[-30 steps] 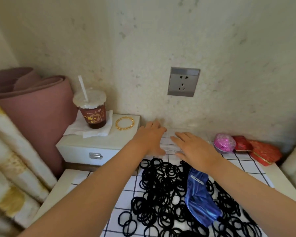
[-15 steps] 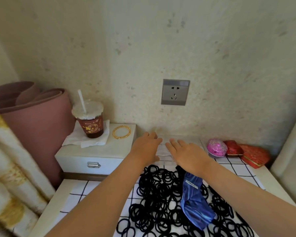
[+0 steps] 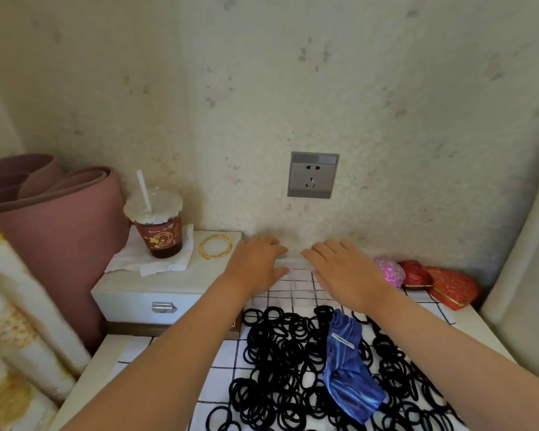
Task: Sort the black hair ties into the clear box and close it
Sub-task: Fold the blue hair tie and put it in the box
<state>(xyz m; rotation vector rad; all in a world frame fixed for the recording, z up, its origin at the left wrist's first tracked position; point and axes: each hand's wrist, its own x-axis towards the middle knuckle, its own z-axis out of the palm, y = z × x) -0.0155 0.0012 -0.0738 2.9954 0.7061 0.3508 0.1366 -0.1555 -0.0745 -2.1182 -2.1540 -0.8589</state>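
Left hand [image 3: 255, 262] and right hand [image 3: 346, 272] flat, fingers spread, on clear box [image 3: 293, 275] at wall; grip unclear; black hair ties [image 3: 280, 353] heaped on counter [image 3: 218, 368].

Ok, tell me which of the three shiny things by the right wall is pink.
The rounded pink foil item, leftmost of the three and nearest the right hand; the other two are red.

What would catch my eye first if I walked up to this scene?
The heap of black hair ties sprawled over the checked table, with a blue pouch lying on top. Beyond it, both hands rest on a clear box by the wall.
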